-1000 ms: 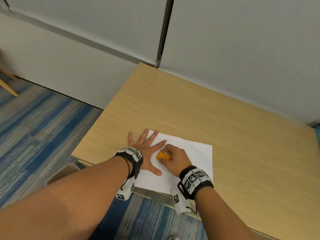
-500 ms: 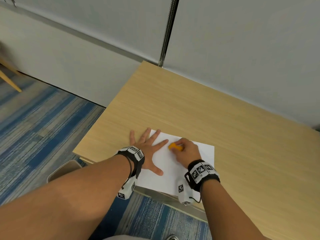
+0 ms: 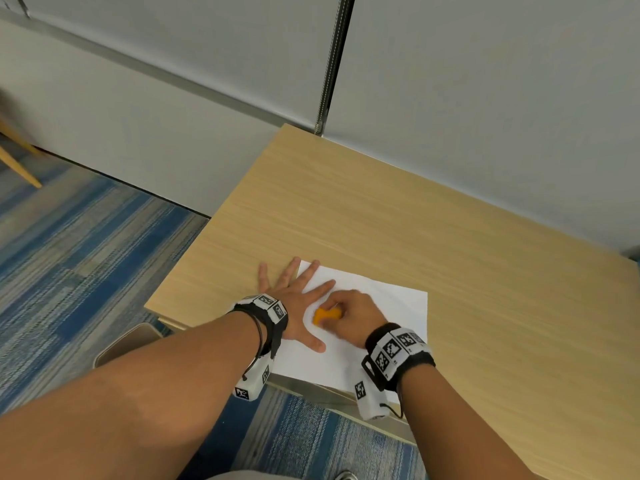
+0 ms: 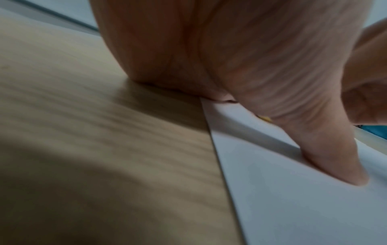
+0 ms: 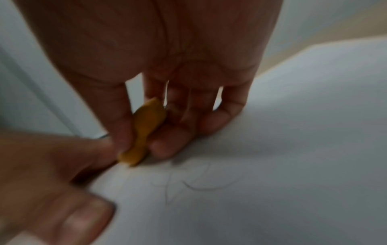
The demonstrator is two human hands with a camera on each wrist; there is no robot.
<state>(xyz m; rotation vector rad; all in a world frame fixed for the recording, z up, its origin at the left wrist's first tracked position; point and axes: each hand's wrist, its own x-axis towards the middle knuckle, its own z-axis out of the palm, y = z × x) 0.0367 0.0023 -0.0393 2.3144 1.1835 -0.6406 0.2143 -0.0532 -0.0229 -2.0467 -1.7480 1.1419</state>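
Main risk imo: rubbing too hard w/ the small flat orange rubber eraser (image 3: 325, 315) could crease or tear the thin white paper sheet (image 3: 398, 306), esp. as its near edge overhangs the pale wooden worktop (image 3: 381, 209). Left hand (image 3: 294, 304) lies flat, fingers spread, pinning the far-left corner. Right hand (image 3: 356, 313) pinches the eraser, tip on the sheet. Faint grey pencil lines (image 5: 199, 185) beside it, prob a sketch, too blurry to tell.

One paper sheet (image 3: 384, 306), one orange eraser (image 3: 325, 315), one table (image 3: 381, 220).

Wooden desk (image 3: 381, 209), blue carpet (image 3: 86, 254), grey partitions (image 3: 485, 98).
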